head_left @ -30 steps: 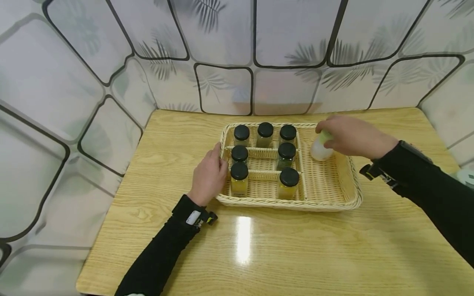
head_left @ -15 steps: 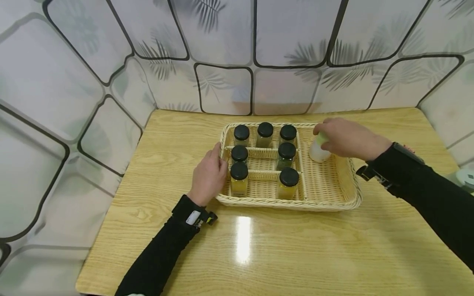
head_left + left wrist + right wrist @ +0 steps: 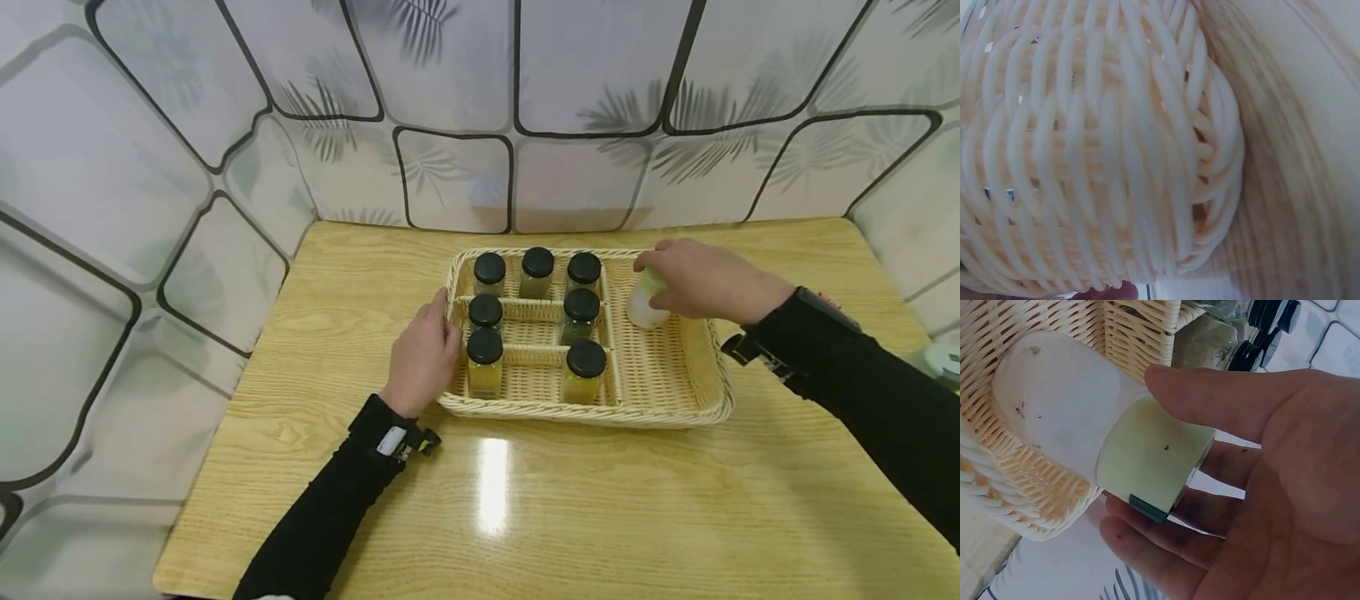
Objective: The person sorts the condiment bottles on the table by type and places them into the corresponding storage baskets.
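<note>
A wicker basket (image 3: 637, 417) with dividers sits on the table, and its left end is held by my left hand (image 3: 422, 358). In the left wrist view the basket's woven wall (image 3: 1097, 137) fills most of the frame, with a fingertip (image 3: 1124, 291) at the bottom edge. My right hand (image 3: 708, 279) grips a white bottle (image 3: 643, 310) by its pale green cap (image 3: 1150, 450), thumb on one side and fingers on the other. The bottle stands inside the wide right compartment, near its back left part. A dark green tab (image 3: 1147, 508) shows on the cap.
Several black-lidded glass jars (image 3: 585, 360) stand in the basket's left compartments. A pale green and white object (image 3: 943, 362) lies at the far right edge. The wooden table (image 3: 600, 508) meets a patterned wall covering (image 3: 457, 183) at the back.
My right hand and the white bottle have shifted slightly left within the right compartment, then stayed still. My left hand and the basket have kept their place.
</note>
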`<action>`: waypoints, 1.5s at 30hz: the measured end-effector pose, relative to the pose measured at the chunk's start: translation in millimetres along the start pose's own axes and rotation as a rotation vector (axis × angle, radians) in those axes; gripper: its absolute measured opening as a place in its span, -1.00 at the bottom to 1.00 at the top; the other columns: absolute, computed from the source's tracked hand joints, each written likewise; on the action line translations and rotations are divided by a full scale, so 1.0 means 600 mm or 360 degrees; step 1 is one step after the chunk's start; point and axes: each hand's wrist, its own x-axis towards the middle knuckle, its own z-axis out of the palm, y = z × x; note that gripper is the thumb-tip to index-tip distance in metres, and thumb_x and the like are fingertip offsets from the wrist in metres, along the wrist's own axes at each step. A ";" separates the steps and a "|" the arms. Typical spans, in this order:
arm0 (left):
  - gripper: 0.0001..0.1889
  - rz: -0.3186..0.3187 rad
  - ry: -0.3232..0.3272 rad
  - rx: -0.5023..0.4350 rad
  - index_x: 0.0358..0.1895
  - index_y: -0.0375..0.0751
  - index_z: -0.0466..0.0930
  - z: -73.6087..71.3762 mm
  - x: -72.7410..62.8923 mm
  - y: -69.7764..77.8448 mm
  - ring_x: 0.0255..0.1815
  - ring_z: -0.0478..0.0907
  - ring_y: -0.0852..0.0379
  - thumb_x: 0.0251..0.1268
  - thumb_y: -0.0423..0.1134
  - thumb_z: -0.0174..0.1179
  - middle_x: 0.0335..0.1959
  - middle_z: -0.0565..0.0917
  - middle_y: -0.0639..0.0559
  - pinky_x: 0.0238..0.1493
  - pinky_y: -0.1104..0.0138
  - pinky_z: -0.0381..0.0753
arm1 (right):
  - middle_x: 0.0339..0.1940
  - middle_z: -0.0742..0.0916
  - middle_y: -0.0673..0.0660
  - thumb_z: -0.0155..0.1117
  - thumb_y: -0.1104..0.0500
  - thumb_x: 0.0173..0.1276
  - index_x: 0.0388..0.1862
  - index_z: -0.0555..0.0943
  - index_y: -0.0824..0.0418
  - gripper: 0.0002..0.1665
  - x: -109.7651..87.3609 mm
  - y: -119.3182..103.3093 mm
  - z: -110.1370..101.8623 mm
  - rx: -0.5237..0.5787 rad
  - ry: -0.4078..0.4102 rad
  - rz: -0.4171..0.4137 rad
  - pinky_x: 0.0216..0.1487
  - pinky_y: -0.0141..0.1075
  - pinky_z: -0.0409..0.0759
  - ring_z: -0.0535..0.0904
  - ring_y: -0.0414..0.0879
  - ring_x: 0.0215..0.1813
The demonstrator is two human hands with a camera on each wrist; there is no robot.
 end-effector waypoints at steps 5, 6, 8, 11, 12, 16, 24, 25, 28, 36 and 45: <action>-0.43 -0.0004 -0.0001 0.0004 0.54 -0.31 0.21 -0.001 0.000 0.002 -0.47 0.47 0.04 0.53 -0.24 -0.11 -0.11 0.61 -0.20 -0.50 0.23 0.44 | 0.10 0.65 0.37 0.46 0.17 0.24 0.29 0.54 0.34 -0.35 -0.004 0.002 -0.002 -0.0002 -0.0011 0.0023 -0.12 0.01 0.58 0.59 0.19 0.02; -0.43 -0.0005 -0.0002 0.0003 0.54 -0.31 0.21 -0.001 0.000 0.002 -0.47 0.47 0.04 0.53 -0.24 -0.11 -0.12 0.60 -0.20 -0.50 0.23 0.43 | 0.11 0.64 0.38 0.45 0.16 0.25 0.30 0.53 0.34 -0.35 -0.005 0.002 -0.002 -0.0003 -0.0014 0.0026 -0.11 0.01 0.57 0.58 0.21 0.04; -0.43 -0.0005 -0.0002 0.0001 0.54 -0.31 0.21 -0.001 0.000 0.003 -0.47 0.47 0.04 0.53 -0.25 -0.10 -0.12 0.60 -0.19 -0.51 0.24 0.42 | 0.13 0.63 0.39 0.44 0.15 0.26 0.34 0.50 0.33 -0.31 -0.007 0.003 -0.003 -0.0001 -0.0020 0.0033 -0.12 0.02 0.56 0.57 0.22 0.06; -0.43 -0.0006 -0.0004 -0.0001 0.53 -0.32 0.21 -0.001 0.000 0.002 -0.48 0.47 0.05 0.53 -0.25 -0.09 -0.10 0.61 -0.20 -0.51 0.24 0.41 | 0.16 0.61 0.39 0.44 0.12 0.27 0.39 0.46 0.31 -0.26 -0.010 0.003 -0.004 -0.0012 -0.0017 0.0044 -0.14 0.01 0.54 0.56 0.22 0.08; -0.43 -0.0007 -0.0006 -0.0001 0.53 -0.32 0.21 -0.002 0.000 0.003 -0.47 0.47 0.05 0.53 -0.25 -0.10 -0.10 0.61 -0.21 -0.51 0.24 0.41 | 0.16 0.61 0.40 0.45 0.12 0.26 0.40 0.45 0.30 -0.25 -0.011 0.003 -0.005 -0.0014 -0.0013 0.0047 -0.14 0.01 0.55 0.56 0.23 0.08; -0.43 -0.0011 -0.0009 -0.0001 0.53 -0.32 0.21 -0.001 0.000 0.003 -0.47 0.47 0.04 0.52 -0.26 -0.09 -0.07 0.61 -0.23 -0.51 0.24 0.42 | 0.21 0.58 0.43 0.47 0.10 0.25 0.44 0.40 0.30 -0.18 -0.019 0.005 -0.008 -0.0029 0.0004 0.0060 -0.09 0.07 0.58 0.55 0.29 0.15; -0.43 -0.0015 -0.0004 -0.0004 0.54 -0.32 0.21 0.000 0.001 0.001 -0.47 0.47 0.04 0.52 -0.25 -0.10 -0.07 0.61 -0.22 -0.51 0.24 0.41 | 0.15 0.63 0.39 0.53 0.07 0.19 0.42 0.43 0.28 -0.15 -0.040 0.009 -0.014 -0.0075 0.0064 0.0086 -0.09 0.10 0.61 0.59 0.28 0.10; -0.43 -0.0015 -0.0002 -0.0006 0.54 -0.32 0.21 0.000 0.001 0.001 -0.47 0.46 0.04 0.52 -0.25 -0.10 -0.07 0.61 -0.22 -0.51 0.24 0.42 | 0.14 0.63 0.38 0.53 0.06 0.19 0.42 0.43 0.28 -0.14 -0.043 0.010 -0.015 -0.0077 0.0072 0.0090 -0.09 0.10 0.60 0.59 0.27 0.10; -0.43 -0.0012 0.0000 -0.0009 0.53 -0.32 0.21 0.000 0.001 0.001 -0.48 0.46 0.04 0.51 -0.25 -0.09 -0.09 0.61 -0.22 -0.51 0.23 0.42 | 0.14 0.64 0.37 0.52 0.03 0.19 0.42 0.44 0.27 -0.15 -0.052 0.014 -0.017 -0.0064 0.0090 0.0113 -0.07 0.13 0.59 0.59 0.28 0.11; -0.43 -0.0003 0.0004 -0.0016 0.53 -0.32 0.21 -0.001 0.001 0.002 -0.50 0.46 0.04 0.52 -0.26 -0.09 -0.09 0.61 -0.22 -0.53 0.22 0.42 | 0.32 0.53 0.47 0.45 -0.07 0.28 0.48 0.37 0.24 -0.11 -0.080 0.035 -0.026 -0.0046 0.0031 0.0222 0.09 0.28 0.49 0.44 0.42 0.30; -0.43 -0.0013 -0.0010 -0.0028 0.54 -0.32 0.20 -0.003 -0.001 0.004 -0.51 0.44 0.05 0.52 -0.26 -0.10 -0.03 0.61 -0.24 -0.54 0.25 0.38 | 0.34 0.49 0.53 0.38 -0.15 0.33 0.49 0.35 0.26 -0.10 -0.112 0.064 -0.030 -0.0055 -0.0014 0.0372 0.13 0.35 0.42 0.37 0.49 0.34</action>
